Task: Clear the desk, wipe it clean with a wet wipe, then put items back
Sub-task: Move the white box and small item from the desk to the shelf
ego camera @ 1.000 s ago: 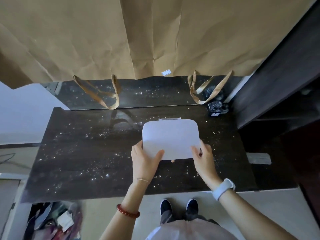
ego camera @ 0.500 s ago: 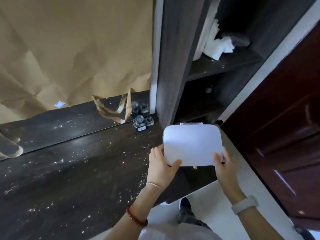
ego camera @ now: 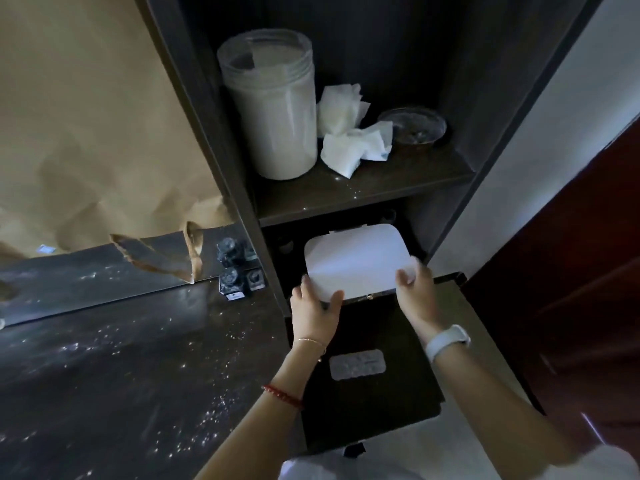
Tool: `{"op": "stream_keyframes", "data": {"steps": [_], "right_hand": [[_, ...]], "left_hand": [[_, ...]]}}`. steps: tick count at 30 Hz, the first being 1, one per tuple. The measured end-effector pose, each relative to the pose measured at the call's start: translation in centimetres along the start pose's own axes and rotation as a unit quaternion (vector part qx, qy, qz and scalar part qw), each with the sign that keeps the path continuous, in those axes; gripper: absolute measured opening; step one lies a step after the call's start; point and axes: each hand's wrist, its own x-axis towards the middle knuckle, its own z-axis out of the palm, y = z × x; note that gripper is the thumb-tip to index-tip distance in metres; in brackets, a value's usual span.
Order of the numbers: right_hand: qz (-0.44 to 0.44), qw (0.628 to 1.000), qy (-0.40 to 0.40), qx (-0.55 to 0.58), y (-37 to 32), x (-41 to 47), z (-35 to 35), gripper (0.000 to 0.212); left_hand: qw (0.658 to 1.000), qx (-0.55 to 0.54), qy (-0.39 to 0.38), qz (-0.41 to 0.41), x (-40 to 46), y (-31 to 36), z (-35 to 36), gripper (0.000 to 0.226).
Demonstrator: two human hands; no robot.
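Both hands — the left hand point(ego camera: 313, 308) and right hand point(ego camera: 414, 294) — grip the flat white box point(ego camera: 356, 263) at the lower shelf's mouth, so clearing is underway, but the speckled desk point(ego camera: 114, 368) is not wiped yet.

White box point(ego camera: 356, 263) (both hands point(ego camera: 315, 311) gripping)

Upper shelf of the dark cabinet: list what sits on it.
On the upper shelf stand a tall clear jar of pale contents, crumpled white tissues beside it, and a small glass dish at the right. Anything behind the jar is hidden.
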Motion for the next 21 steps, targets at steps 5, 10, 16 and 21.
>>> {"op": "stream_keyframes", "data": {"steps": [5, 10, 16, 21], "right_hand": [[0.000, 0.999, -0.016, 0.030, -0.5, 1.7, 0.7, 0.050], [0.011, 1.000, 0.004, 0.011, -0.7, 2.3, 1.5, 0.050], [-0.041, 0.997, 0.057, 0.037, 1.3, -0.9, 2.3, 0.048], [-0.045, 0.986, -0.144, -0.073, 9.5, -6.2, 5.6, 0.044]], "left_hand": [[0.998, 0.008, 0.048, -0.027, 1.5, 1.1, 1.2, 0.072], [0.997, 0.018, 0.060, -0.039, 2.3, 1.6, 1.7, 0.071], [0.996, 0.035, 0.075, 0.035, -1.0, -0.5, 0.9, 0.058], [0.966, 0.258, 0.016, 0.020, -5.8, -8.3, 0.9, 0.058]]}}
